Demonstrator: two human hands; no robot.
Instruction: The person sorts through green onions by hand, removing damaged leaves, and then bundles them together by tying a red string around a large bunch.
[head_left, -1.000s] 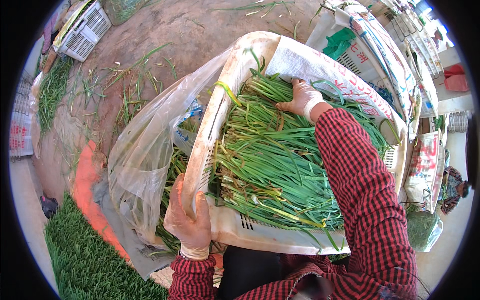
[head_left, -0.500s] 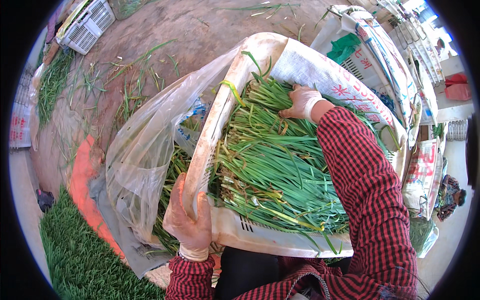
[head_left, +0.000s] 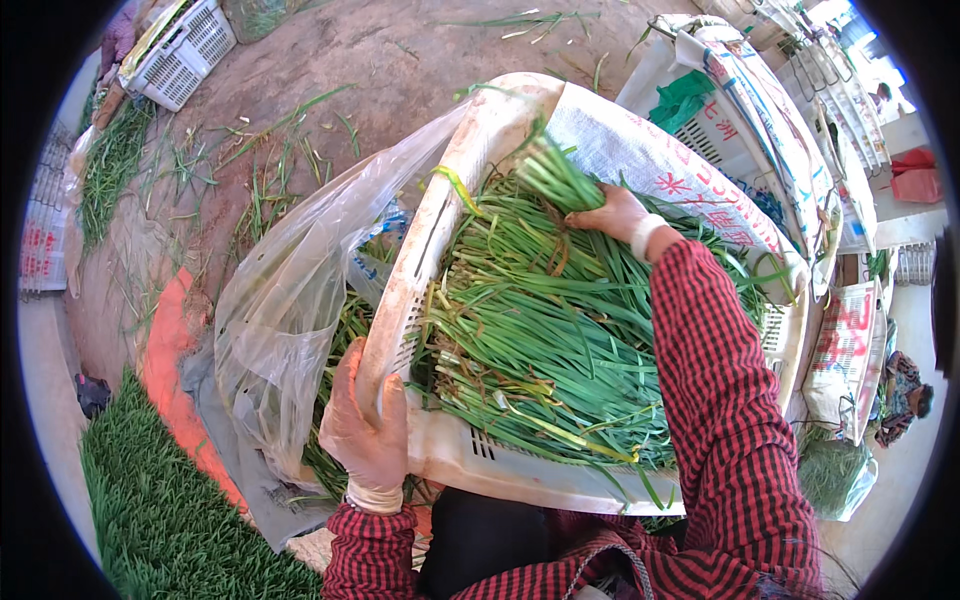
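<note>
A white plastic crate (head_left: 560, 488), stained brown along its rim, stands tilted before me, full of long green garlic chives (head_left: 560, 330). At the crate's far end my right hand (head_left: 612, 215) is closed around a bunch of chives (head_left: 562, 172), lifted a little off the pile; its cut ends are blurred. My left hand (head_left: 368, 430), in a pale, soiled glove, grips the crate's near left corner, thumb on the inner side and fingers outside. A yellow-green tie (head_left: 458, 190) loops over the left rim. White woven sacking (head_left: 640, 150) lines the far right side.
Clear plastic sheeting (head_left: 290, 320) hangs beside the crate's left side. Green turf-like matting (head_left: 170, 510) and an orange strip (head_left: 175, 370) lie at lower left. Stray leaves litter the floor. Another white crate (head_left: 185, 55) stands far left; stacked sacks (head_left: 770, 110) fill the right. A person (head_left: 905, 395) is at far right.
My right hand has gone from lying on the chives to holding a bunch raised from the pile. The crate has shifted slightly left, with my left hand still on its corner.
</note>
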